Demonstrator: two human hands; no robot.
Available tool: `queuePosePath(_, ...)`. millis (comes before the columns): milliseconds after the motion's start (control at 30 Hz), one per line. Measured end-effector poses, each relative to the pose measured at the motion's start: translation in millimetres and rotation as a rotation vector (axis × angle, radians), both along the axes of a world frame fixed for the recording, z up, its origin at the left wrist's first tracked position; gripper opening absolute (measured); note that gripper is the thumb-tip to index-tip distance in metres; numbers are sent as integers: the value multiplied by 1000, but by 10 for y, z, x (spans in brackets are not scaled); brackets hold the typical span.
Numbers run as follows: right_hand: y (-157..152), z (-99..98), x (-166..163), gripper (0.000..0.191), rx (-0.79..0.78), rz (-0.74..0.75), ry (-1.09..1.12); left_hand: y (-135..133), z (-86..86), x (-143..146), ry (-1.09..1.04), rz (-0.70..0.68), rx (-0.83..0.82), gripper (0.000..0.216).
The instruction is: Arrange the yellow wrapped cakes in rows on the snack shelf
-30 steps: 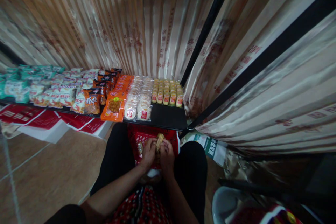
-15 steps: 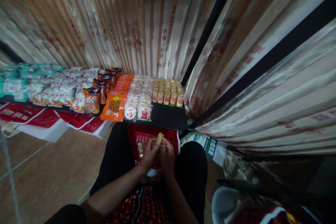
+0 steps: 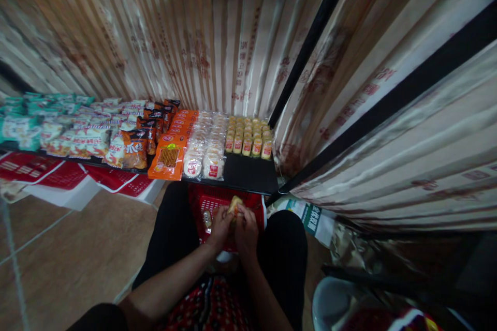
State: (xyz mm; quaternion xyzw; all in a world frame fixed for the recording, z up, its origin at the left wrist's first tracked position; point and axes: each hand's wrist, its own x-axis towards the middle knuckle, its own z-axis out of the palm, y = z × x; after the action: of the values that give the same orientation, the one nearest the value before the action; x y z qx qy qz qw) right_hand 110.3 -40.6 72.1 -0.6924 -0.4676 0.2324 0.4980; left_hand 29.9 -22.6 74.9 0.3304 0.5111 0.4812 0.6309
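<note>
Yellow snack pack (image 3: 235, 201) is up over the red basket (image 3: 209, 204), pinched at the fingers of both the left hand (image 3: 219, 225) and right hand (image 3: 246, 225), long axis pointing away from the body, far end leaning slightly right. Shelf (image 3: 248, 175) front edge lies just beyond it, right hand nearer the corner. Black surface shows between that edge and the yellow pack rows (image 3: 248, 137), white packs (image 3: 204, 152) bounding the left, black post (image 3: 305, 57) the right.

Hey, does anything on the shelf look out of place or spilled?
Nothing looks spilled. The front flat orange packet seems to poke slightly past the black shelf's front edge, while the yellow packs sit well back.
</note>
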Motion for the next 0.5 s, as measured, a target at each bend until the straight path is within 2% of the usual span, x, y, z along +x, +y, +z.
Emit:
queuePosePath(167,8,12,-7,34,-25,-16,29,19,-1,31,-100,12,-79,31)
queuePosePath(333,13,100,10,48,-86,-110,63,31,73,46,-192,-43,-107,35)
queuePosePath(500,40,122,43,48,-117,-65,135,66,150,72,-168,-78,-132,37)
